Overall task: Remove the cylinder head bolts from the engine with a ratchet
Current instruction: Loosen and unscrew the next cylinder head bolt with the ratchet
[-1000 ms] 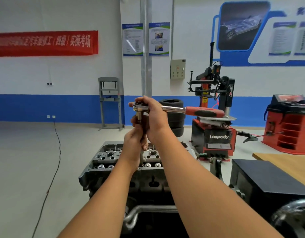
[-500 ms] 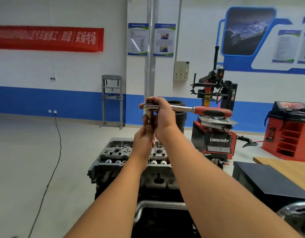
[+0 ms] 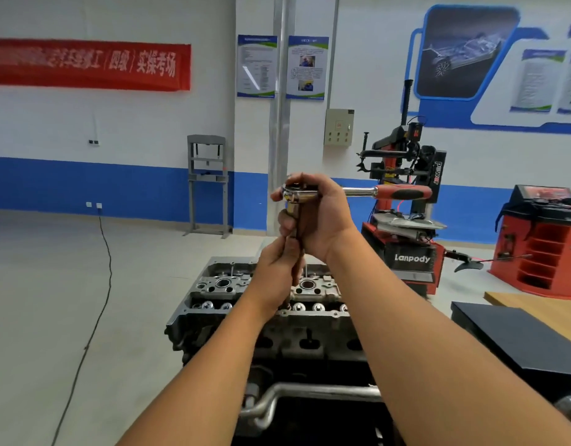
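Overhead, the ratchet (image 3: 358, 192) is being gripped at its head by the right hand (image 3: 322, 220), while its extension bar (image 3: 296, 233) is being pinched by the left hand's (image 3: 277, 272) fingers above the engine (image 3: 264, 320).

2 hands (image 3: 322, 220), 1 ratchet (image 3: 358, 192), 1 engine (image 3: 271, 320), 2 posters (image 3: 257, 66).

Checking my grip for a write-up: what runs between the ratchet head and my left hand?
In the head view, a dark extension bar drops from the ratchet head, past the right hand, into the left hand.
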Action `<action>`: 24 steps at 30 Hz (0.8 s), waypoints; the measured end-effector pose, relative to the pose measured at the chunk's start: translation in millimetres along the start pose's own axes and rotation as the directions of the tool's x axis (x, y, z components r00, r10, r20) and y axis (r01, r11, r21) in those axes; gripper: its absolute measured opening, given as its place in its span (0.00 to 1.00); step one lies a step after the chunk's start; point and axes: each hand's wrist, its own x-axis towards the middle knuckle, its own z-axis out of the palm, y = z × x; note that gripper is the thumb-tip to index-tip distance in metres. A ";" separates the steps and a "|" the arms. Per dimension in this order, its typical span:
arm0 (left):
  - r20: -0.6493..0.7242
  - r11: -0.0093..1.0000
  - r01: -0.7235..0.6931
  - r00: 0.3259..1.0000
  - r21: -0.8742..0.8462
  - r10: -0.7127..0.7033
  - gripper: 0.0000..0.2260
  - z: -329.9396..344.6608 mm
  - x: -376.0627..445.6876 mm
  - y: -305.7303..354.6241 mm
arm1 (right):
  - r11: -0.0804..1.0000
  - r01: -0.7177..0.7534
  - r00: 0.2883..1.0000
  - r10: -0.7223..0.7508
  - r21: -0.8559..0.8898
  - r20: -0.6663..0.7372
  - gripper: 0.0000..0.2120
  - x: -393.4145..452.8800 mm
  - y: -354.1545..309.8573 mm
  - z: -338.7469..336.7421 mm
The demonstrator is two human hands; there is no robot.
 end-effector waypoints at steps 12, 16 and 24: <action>-0.071 0.970 -0.060 0.997 -0.234 0.045 0.19 1.9 0.4 -22.2 | 0.986 0.141 0.990 -0.143 -0.088 -0.017 0.09 3.2 12.6 14.7; 0.069 0.971 0.001 0.998 -0.240 0.016 0.17 -8.6 3.0 -25.9 | 0.997 0.016 0.993 -0.025 0.071 0.118 0.10 12.9 5.2 -3.9; -0.098 0.986 -0.076 0.993 -0.150 0.061 0.16 4.6 -0.3 -30.4 | 0.870 0.451 0.882 -0.468 -0.200 -0.048 0.10 0.7 30.0 6.1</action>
